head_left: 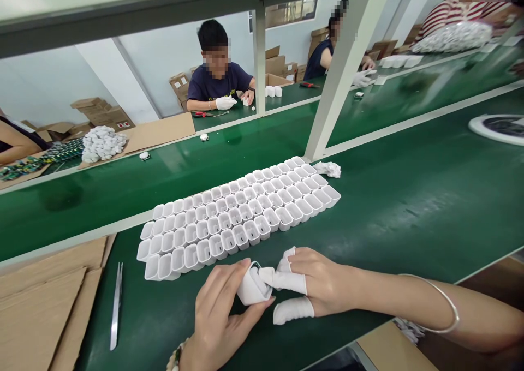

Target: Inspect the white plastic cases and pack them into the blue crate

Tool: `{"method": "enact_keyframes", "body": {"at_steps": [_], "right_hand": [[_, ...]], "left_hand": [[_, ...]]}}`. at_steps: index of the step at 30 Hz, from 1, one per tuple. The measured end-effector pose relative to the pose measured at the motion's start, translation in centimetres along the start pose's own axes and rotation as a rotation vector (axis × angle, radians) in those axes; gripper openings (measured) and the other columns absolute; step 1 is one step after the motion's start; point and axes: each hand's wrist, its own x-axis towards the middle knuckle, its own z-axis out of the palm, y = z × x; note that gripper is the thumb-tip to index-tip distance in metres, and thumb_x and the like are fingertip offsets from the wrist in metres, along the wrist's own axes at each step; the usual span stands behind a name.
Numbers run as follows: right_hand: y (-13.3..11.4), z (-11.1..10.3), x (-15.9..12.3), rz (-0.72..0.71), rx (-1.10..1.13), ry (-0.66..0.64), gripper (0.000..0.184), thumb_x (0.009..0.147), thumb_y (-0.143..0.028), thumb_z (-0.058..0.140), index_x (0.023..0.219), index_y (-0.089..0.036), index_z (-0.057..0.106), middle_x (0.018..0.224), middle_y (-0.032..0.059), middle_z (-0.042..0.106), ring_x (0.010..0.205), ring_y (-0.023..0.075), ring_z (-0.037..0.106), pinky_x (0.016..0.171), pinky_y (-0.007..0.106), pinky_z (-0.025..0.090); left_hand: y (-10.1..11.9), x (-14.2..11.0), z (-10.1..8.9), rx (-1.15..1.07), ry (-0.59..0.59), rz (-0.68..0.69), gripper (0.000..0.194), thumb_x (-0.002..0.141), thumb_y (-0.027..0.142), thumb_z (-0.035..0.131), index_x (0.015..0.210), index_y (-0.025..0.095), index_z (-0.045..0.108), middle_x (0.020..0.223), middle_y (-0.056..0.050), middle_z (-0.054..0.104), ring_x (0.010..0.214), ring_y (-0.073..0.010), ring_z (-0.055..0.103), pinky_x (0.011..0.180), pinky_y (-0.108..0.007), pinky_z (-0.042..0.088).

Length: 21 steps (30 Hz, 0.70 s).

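Observation:
My left hand [223, 305] grips a small white plastic housing [250, 290] between thumb and fingers, its open end tilted toward the right. My right hand [315, 283] wears white finger cots on several fingers. One covered fingertip reaches into the mouth of the housing, while the thumb and another finger stay apart from it. A dark green edge shows inside the housing; the rest of what lies inside is hidden by the finger. Just beyond my hands, rows of similar white housings [235, 216] stand with their openings up.
Metal tweezers [116, 305] lie at left beside cardboard sheets [41, 300]. A crumpled white piece [328, 169] sits behind the rows. A slanted post [347, 71] rises at the belt [229, 147], which carries small white parts. Co-workers sit opposite. A white ring-shaped object [497, 130] is far right.

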Motion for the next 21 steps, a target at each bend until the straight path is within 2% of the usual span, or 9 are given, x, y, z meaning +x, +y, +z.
{"method": "enact_keyframes", "body": {"at_steps": [4, 8, 11, 15, 21], "right_hand": [[0.1, 0.5, -0.2, -0.001, 0.021, -0.001, 0.051, 0.100, -0.041, 0.047, 0.140, -0.011, 0.040, 0.060, -0.0018, 0.059, 0.051, 0.0146, 0.054, 0.050, 0.027, 0.036], [0.1, 0.7, -0.3, -0.018, -0.020, 0.031, 0.045, 0.098, -0.035, 0.051, 0.135, -0.010, 0.044, 0.061, -0.0009, 0.059, 0.052, 0.0147, 0.055, 0.050, 0.027, 0.037], [0.0, 0.9, -0.4, -0.016, -0.031, 0.082, 0.042, 0.098, -0.029, 0.052, 0.134, -0.010, 0.045, 0.066, 0.0010, 0.062, 0.054, 0.0144, 0.057, 0.049, 0.027, 0.037], [-0.2, 1.3, -0.6, 0.034, 0.037, 0.167, 0.039, 0.097, -0.028, 0.054, 0.131, -0.014, 0.044, 0.062, -0.0031, 0.061, 0.050, 0.0121, 0.054, 0.049, 0.025, 0.036], [-0.4, 1.7, -0.9, 0.087, 0.045, 0.058, 0.030, 0.097, -0.033, 0.053, 0.122, -0.016, 0.048, 0.060, -0.0024, 0.061, 0.047, 0.0131, 0.052, 0.048, 0.026, 0.034]], "left_hand": [[-0.1, 0.0, 0.1, -0.015, -0.015, 0.017, 0.047, 0.080, 0.020, 0.075, 0.123, 0.013, 0.056, 0.104, -0.012, 0.068, 0.093, -0.0218, 0.063, 0.077, -0.030, 0.054], [-0.5, -0.2, 0.5, -0.051, -0.041, 0.002, 0.045, 0.083, 0.016, 0.070, 0.125, 0.015, 0.053, 0.111, -0.012, 0.066, 0.101, -0.0225, 0.062, 0.084, -0.032, 0.054], [-0.9, -0.3, 0.8, -0.067, -0.004, 0.002, 0.045, 0.084, 0.011, 0.067, 0.126, 0.017, 0.051, 0.116, -0.012, 0.064, 0.108, -0.0228, 0.061, 0.090, -0.035, 0.053], [-1.3, -0.2, 0.8, -0.023, 0.041, 0.031, 0.046, 0.082, 0.008, 0.068, 0.124, 0.016, 0.052, 0.115, -0.013, 0.063, 0.110, -0.0233, 0.061, 0.092, -0.036, 0.052], [-1.5, 0.1, 0.5, 0.057, 0.034, 0.093, 0.044, 0.083, 0.008, 0.067, 0.123, 0.015, 0.052, 0.113, -0.013, 0.064, 0.110, -0.0231, 0.061, 0.091, -0.035, 0.053]]}}
